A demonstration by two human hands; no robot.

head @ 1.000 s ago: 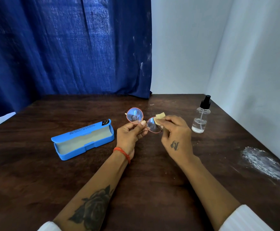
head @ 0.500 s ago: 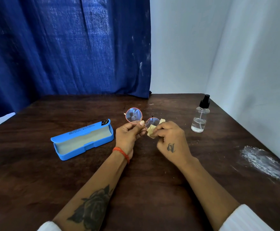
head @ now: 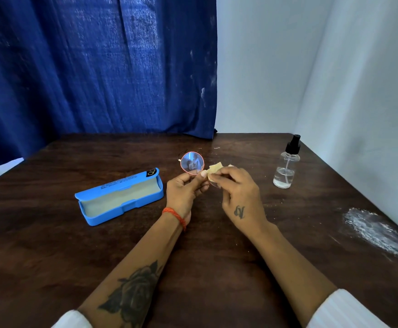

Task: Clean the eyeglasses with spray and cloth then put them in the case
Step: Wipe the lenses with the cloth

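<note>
Round eyeglasses [head: 192,162] with a thin pink frame are held up over the middle of the table. My left hand [head: 185,190] pinches them at the bridge, and the left lens shows fully. My right hand [head: 239,194] presses a small beige cloth [head: 215,168] against the right lens, which the cloth and fingers hide almost wholly. An open blue glasses case [head: 118,197] lies to the left of my hands, its pale lining showing. A clear spray bottle [head: 286,163] with a black pump stands upright to the right.
The dark wooden table [head: 51,245] carries a white powdery smear [head: 375,229] near its right edge. A blue curtain [head: 98,67] hangs behind, and white walls [head: 335,79] close off the back right and right side.
My right hand has rubbed the cloth over the right lens, sliding down and then back up. The left hand has kept the glasses nearly in place.
</note>
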